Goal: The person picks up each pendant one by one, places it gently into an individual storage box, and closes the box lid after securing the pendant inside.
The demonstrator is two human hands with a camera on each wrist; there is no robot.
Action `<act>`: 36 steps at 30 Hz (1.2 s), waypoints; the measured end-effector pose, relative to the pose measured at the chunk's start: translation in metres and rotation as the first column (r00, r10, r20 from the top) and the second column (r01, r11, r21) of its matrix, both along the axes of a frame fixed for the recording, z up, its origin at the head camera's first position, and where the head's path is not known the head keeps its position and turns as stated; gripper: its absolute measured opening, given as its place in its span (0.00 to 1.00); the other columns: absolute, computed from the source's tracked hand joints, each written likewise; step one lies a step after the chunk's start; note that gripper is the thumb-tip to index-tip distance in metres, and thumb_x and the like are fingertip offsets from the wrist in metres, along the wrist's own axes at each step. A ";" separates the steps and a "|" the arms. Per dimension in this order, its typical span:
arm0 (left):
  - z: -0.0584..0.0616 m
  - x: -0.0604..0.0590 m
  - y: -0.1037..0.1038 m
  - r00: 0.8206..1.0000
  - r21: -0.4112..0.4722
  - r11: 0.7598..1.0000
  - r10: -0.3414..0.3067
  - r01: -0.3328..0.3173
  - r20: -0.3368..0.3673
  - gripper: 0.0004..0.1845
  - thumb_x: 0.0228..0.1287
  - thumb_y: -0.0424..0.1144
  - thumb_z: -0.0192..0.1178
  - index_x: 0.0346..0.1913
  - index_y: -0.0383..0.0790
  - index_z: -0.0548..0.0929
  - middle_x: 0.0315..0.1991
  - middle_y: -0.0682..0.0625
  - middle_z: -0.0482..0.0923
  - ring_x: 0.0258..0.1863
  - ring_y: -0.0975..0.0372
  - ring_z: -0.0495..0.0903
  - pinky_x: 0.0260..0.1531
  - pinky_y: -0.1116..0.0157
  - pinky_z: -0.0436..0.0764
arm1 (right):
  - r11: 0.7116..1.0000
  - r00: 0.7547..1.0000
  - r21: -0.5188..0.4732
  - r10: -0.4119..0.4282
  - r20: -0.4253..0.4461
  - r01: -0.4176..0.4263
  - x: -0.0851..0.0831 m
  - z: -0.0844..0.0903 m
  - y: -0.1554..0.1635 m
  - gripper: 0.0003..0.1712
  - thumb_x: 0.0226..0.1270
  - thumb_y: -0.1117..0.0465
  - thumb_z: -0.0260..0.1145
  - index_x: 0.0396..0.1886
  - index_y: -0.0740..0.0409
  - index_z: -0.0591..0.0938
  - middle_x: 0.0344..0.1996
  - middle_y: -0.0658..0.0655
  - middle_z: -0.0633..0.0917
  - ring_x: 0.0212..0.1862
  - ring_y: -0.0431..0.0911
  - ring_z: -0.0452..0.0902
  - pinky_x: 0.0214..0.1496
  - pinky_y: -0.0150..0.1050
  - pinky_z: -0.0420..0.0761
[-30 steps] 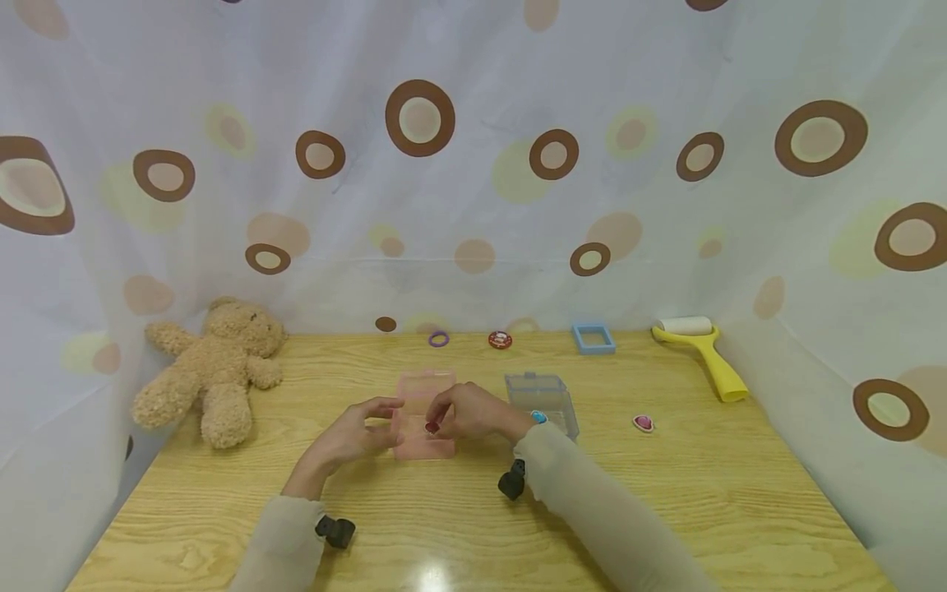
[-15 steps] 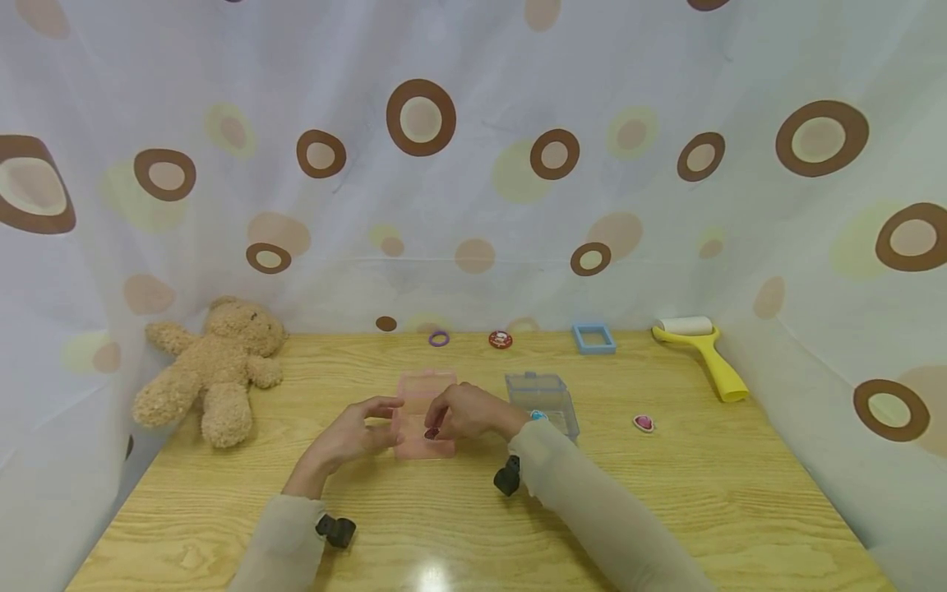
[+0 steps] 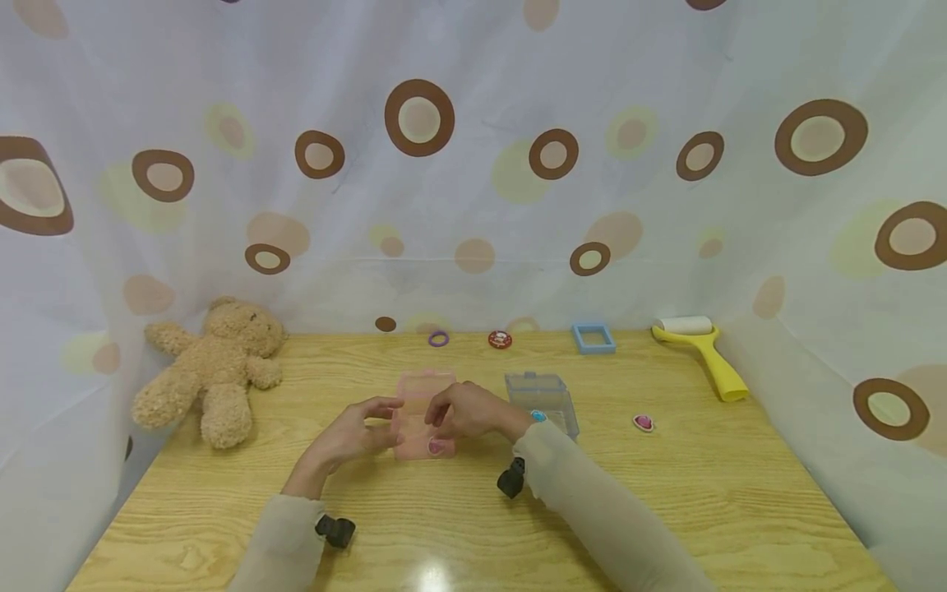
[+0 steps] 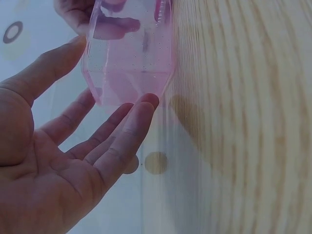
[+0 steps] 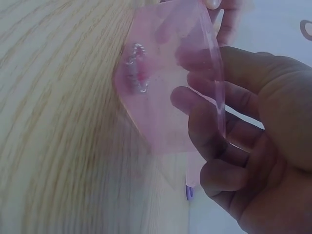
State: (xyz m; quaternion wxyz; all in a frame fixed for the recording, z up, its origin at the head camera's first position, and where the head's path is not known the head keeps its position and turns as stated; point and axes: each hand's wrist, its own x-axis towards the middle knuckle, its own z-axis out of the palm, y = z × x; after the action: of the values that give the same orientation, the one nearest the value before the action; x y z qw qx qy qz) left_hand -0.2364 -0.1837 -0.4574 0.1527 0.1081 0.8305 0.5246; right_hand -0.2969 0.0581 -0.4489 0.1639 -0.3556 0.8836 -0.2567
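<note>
Pink box (image 3: 423, 415) is sitting mid-table, gem (image 3: 436, 446) lying inside at its 6 o'clock wall; left hand (image 3: 353, 433) is bracing it with straight fingers, right hand (image 3: 468, 409) is hovering half-curled, empty, and risking nudging the light box, probably spilling the gem.

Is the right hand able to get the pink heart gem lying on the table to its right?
Probably yes. The pink heart gem lies alone on bare wood of the table, right of the clear blue box. Nothing lies between it and the right hand, whose fingers sit by the pink box.
</note>
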 end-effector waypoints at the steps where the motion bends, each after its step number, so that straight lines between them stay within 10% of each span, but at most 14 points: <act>1: 0.000 0.000 0.000 1.000 -0.002 1.000 0.000 0.000 0.000 0.31 0.68 0.36 0.65 0.71 0.37 0.69 0.67 0.30 0.68 0.62 0.36 0.76 0.49 0.54 0.84 | 1.000 1.000 -0.009 -0.001 0.001 0.001 0.000 0.001 0.001 0.10 0.61 0.59 0.72 0.43 0.51 0.88 0.38 0.46 0.88 0.41 0.38 0.82 0.45 0.31 0.80; 36: -0.001 -0.002 -0.002 0.998 -0.004 0.999 -0.045 0.045 -0.035 0.31 0.68 0.35 0.64 0.72 0.34 0.68 0.66 0.28 0.67 0.58 0.44 0.80 0.47 0.58 0.84 | 0.974 0.989 -0.172 -0.149 -0.003 0.146 -0.006 0.023 0.086 0.12 0.68 0.55 0.69 0.49 0.49 0.85 0.41 0.47 0.87 0.48 0.48 0.83 0.48 0.38 0.82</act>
State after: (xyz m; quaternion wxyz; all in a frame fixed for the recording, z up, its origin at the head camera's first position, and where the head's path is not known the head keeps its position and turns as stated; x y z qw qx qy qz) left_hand -0.2387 -0.1856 -0.4580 0.1500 0.1356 0.8313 0.5177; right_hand -0.3029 0.1442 -0.4257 0.1061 -0.3037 0.8836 -0.3402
